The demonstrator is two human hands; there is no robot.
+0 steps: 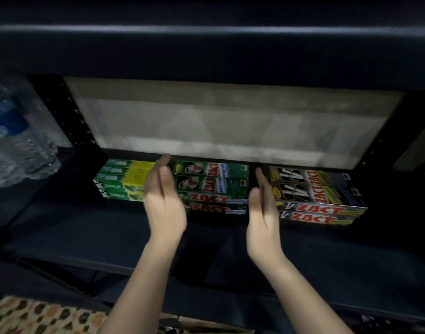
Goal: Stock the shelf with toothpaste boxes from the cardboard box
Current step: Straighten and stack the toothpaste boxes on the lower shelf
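The green ZACT toothpaste boxes (211,186) lie stacked at the back of the dark shelf (110,227), against the pale back panel (230,121), their long axes running left to right across the view. They sit directly between the two hands: the left hand (164,201) stands on edge at the stack's left end, the right hand (263,213) at its right end, palms facing each other. Both sets of fingers are straight and spread wide of any grip, holding nothing; whether they touch the box ends I cannot tell. A green-and-yellow stack (124,182) lies just left of the left hand, a dark ZACT stack (320,198) just right of the right hand. Judging by this, the coming move is a squeeze inward along the long axis, both hands equally near. Water bottles (16,143) stand far left.
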